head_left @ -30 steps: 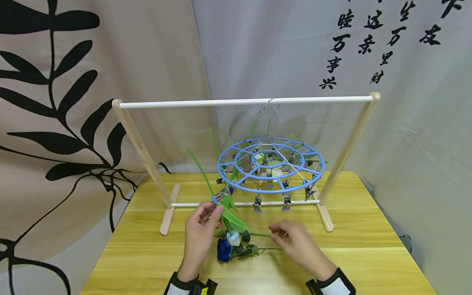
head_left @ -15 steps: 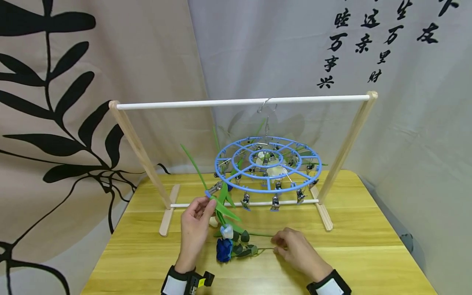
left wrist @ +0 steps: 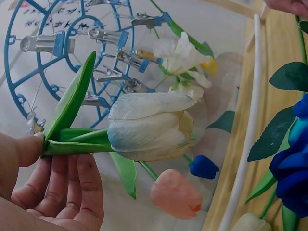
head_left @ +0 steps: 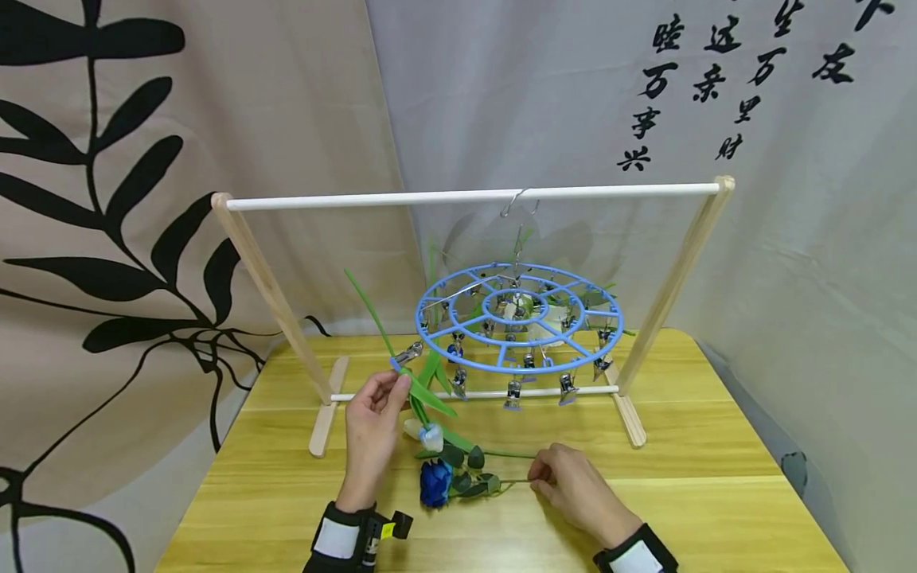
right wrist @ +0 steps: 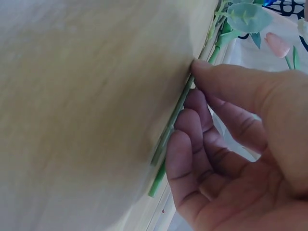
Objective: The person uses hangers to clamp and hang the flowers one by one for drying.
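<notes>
My left hand point(head_left: 372, 430) pinches the leafy stem of a white-and-blue tulip point(left wrist: 149, 127) between thumb and fingers. The flower hangs head down, and a metal clip point(head_left: 410, 353) at the round rack's left rim grips its stem above my fingers. A blue rose point(head_left: 435, 483) with dark leaves lies on the table, its stem pointing right. Near that stem's end, my right hand point(head_left: 576, 489) pinches it between thumb and fingers, close to the tabletop. A second, brighter green stem point(right wrist: 157, 180) runs alongside; whether my fingers touch it is hard to tell.
The blue round rack point(head_left: 519, 318) hangs by a hook from the white bar point(head_left: 394, 199) of a wooden stand. Several metal clips dangle from it, some holding flowers, among them a pink tulip point(left wrist: 175, 195). A patterned curtain point(head_left: 301, 119) stands behind the table point(head_left: 716, 446).
My left hand has shifted slightly left with the hanging tulip, and the rack has turned a little. My right hand has moved down to the rose stem and taken hold of it.
</notes>
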{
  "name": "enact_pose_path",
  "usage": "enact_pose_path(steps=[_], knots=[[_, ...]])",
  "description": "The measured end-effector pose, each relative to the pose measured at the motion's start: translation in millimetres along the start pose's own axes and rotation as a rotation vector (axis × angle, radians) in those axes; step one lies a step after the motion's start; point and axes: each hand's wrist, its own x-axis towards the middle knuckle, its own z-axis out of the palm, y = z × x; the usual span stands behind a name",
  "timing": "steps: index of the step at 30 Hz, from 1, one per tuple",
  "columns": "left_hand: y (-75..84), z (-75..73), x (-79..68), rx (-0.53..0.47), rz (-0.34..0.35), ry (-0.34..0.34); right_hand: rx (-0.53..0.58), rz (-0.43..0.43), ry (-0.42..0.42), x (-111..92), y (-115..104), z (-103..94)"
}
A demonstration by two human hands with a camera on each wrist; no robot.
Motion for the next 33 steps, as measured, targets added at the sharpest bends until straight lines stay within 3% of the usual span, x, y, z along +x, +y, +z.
enact_pose_path(steps=[9, 20, 28, 33], knots=[[-7.6, 1.7, 8.4, -0.031, -0.080, -0.019, -0.039, -0.022, 0.007, -0.8, -0.4, 2.4], [-10.0, 4.0, 11.3, -0.039, -0.097, -0.028, -0.207, -0.197, 0.043, -9.2, -0.5, 3.3], [-7.7, 4.7, 3.4, -0.015, -0.100, -0.071, -0.067, -0.133, 0.025, -9.4, -7.6, -10.2], [-5.6, 5.7, -0.9, -0.006, -0.092, -0.095, -0.075, -0.249, 0.151, -10.9, -12.8, -20.9]])
